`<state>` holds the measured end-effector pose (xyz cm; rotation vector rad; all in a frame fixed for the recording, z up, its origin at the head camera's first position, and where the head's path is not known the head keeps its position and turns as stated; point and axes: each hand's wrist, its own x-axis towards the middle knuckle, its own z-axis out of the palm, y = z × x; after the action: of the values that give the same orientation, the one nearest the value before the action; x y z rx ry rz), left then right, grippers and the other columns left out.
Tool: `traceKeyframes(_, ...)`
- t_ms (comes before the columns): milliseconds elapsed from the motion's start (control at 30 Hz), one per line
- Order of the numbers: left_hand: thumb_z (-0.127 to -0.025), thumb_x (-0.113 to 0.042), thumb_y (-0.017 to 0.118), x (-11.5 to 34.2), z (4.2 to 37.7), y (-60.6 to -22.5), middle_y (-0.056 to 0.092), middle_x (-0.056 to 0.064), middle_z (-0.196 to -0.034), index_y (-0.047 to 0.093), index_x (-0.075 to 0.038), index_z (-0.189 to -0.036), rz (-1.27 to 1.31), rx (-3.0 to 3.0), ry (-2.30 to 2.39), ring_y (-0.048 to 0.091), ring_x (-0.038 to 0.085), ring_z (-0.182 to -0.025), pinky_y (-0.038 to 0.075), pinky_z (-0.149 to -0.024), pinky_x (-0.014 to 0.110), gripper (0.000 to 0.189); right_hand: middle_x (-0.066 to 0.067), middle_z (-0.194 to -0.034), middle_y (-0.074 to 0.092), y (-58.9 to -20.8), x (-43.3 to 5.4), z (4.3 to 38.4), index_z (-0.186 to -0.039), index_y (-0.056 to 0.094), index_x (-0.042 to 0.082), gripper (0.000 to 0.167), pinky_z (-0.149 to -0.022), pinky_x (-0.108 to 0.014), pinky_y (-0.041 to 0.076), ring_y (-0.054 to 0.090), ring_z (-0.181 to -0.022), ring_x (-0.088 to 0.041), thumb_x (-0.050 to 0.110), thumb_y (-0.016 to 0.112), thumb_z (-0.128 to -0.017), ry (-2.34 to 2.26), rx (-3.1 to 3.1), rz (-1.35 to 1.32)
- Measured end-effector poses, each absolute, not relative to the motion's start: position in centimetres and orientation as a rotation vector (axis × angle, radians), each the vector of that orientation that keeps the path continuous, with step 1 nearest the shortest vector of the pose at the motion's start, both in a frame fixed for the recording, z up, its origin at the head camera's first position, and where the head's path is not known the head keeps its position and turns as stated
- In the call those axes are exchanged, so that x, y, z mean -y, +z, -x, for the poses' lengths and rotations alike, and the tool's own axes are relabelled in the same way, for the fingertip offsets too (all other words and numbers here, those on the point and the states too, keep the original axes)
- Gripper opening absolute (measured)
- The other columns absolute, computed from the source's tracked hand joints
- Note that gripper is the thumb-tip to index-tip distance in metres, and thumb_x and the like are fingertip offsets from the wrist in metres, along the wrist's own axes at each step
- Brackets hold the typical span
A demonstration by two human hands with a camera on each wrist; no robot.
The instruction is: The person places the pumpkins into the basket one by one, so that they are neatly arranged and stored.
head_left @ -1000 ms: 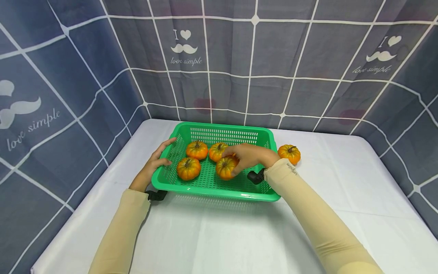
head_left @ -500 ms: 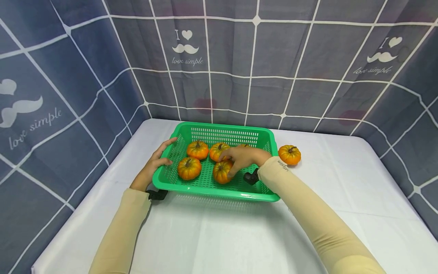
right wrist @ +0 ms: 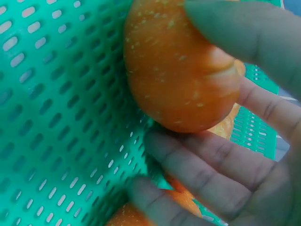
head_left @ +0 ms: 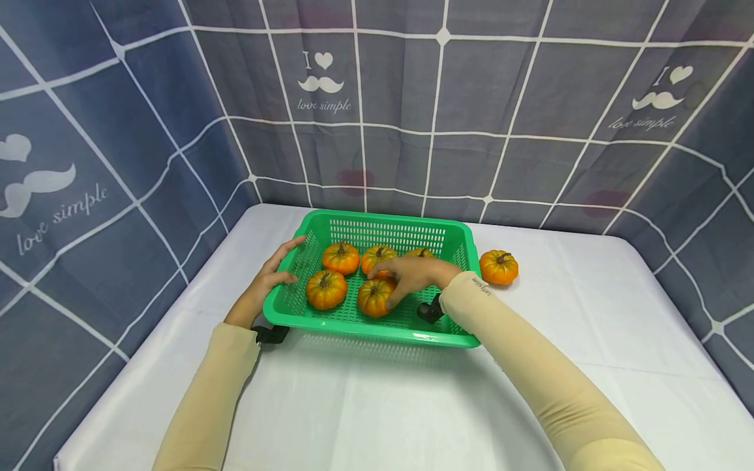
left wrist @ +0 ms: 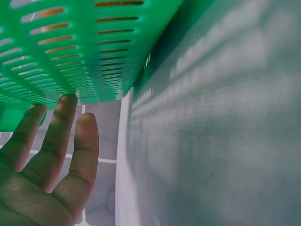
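Observation:
A green plastic basket (head_left: 371,332) with slotted walls stands on the table. At its left end my left hand (head_left: 259,293) holds the rim, thumb over the edge; in the left wrist view its fingers (left wrist: 60,122) touch the outer wall. Inside the basket my right hand (head_left: 415,273) grips a small orange pumpkin (head_left: 376,299) between thumb and fingers, low near the basket floor. Around it are a front-left pumpkin (head_left: 326,290), a back-left pumpkin (head_left: 340,258), a middle pumpkin (head_left: 377,258) and a back-right pumpkin (head_left: 419,252) partly hidden by the hand.
One more pumpkin (head_left: 499,267) lies on the white tablecloth (head_left: 589,301), just right of the basket. Grey-blue checked curtains (head_left: 389,98) close off the back and both sides.
My right hand has shifted the gripped pumpkin left and slightly toward me within the basket, uncovering part of the back-right pumpkin. My left hand has stayed at the rim.

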<state>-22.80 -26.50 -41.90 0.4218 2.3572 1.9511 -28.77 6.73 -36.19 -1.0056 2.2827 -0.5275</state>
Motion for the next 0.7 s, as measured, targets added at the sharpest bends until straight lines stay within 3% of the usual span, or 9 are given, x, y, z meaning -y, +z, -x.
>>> traceKeyframes(200, -0.081, 0.002, 0.05, 26.5, 23.0, -42.0, 0.008, 0.013, -0.181, 0.027, -0.001, -0.17, -0.437, -2.35, 1.962, 0.0, 0.038, -0.165, 0.015, -0.122, 0.071, 0.091, -0.011, -0.163, 0.049, -36.2, -6.3, 29.0, -0.157, 0.053, 0.02, 0.069, -0.119, -0.051, 0.041, 0.047, -0.147, -0.031, 0.015, 0.082, -0.094, -0.464, -2.295, 0.988)
traceKeyframes(400, -0.083, 0.001, 0.049, 26.5, 23.0, -42.1, 0.008, 0.013, -0.181, 0.025, -0.003, -0.171, -0.441, -2.309, 1.977, 0.009, 0.041, -0.164, 0.02, -0.12, 0.07, 0.091, -0.013, -0.165, 0.046, -36.4, -5.7, 29.2, -0.161, 0.048, 0.022, 0.07, -0.12, -0.052, 0.04, 0.046, -0.147, -0.032, 0.014, 0.078, -0.097, -0.43, -2.285, 1.001)
traceKeyframes(600, -0.082, 0.001, 0.05, 26.5, 23.0, -42.1, 0.008, 0.015, -0.181, 0.027, -0.001, -0.17, -0.452, -2.358, 1.957, 0.0, 0.038, -0.165, 0.013, -0.121, 0.072, 0.09, -0.013, -0.164, 0.047, -36.5, -5.3, 29.3, -0.162, 0.047, 0.026, 0.071, -0.115, -0.053, 0.044, 0.054, -0.132, -0.032, 0.015, 0.076, -0.098, -0.421, -2.288, 0.983)
traceKeyframes(700, -0.082, 0.001, 0.05, 26.6, 23.1, -42.2, 0.008, 0.016, -0.181, 0.027, -0.001, -0.17, -0.459, -2.371, 1.952, -0.001, 0.038, -0.165, 0.013, -0.121, 0.072, 0.09, -0.014, -0.166, 0.045, -36.5, -5.2, 29.3, -0.163, 0.046, 0.025, 0.072, -0.116, -0.053, 0.043, 0.052, -0.138, -0.033, 0.014, 0.076, -0.098, -0.423, -2.281, 0.984)
